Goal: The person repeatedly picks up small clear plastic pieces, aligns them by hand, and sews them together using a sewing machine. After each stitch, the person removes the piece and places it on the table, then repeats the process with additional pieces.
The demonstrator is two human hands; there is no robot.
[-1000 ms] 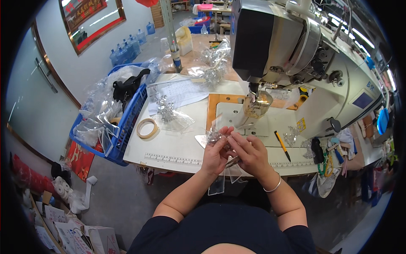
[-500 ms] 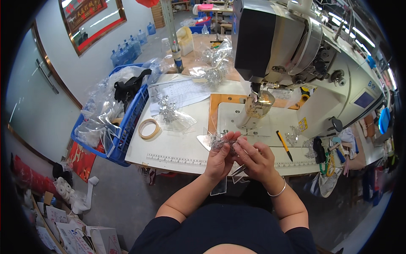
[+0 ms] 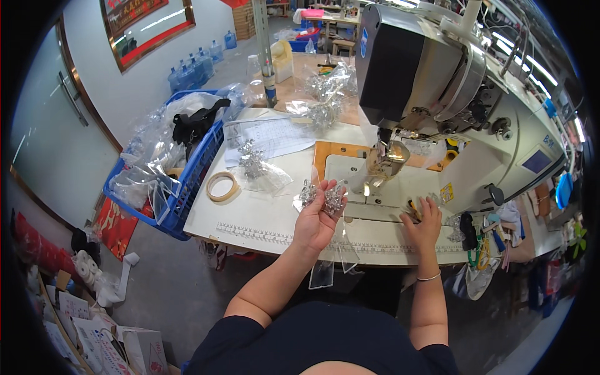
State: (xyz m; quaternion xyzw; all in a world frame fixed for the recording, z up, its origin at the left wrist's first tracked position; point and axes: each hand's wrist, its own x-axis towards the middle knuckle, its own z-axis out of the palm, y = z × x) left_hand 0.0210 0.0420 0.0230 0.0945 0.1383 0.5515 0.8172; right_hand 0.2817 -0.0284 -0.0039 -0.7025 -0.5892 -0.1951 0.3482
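Note:
My left hand (image 3: 317,220) is closed round a bunch of small shiny silver pieces (image 3: 333,199), in front of the sewing machine's needle area. Clear plastic strips (image 3: 341,245) hang from the bunch past the table's front edge. To the right, my right hand (image 3: 425,223) rests low over the white tabletop, fingers apart. Beside its thumb and fingertips shows the end of a yellow and black pen (image 3: 412,207); the hand covers the rest. A similar silver bunch (image 3: 251,161) in clear plastic lies further left.
The sewing machine (image 3: 412,69) rises over the table's right side. A tape roll (image 3: 222,187) lies near the left edge, beside a blue basket (image 3: 203,165) of plastic bags. Printed paper (image 3: 275,137) and more silver bundles (image 3: 325,112) lie behind. Scissors and tools (image 3: 484,240) sit far right.
My right hand has left the bunch and moved right to the pen. A slim metal tool that was in it no longer shows. My left hand still holds the bunch.

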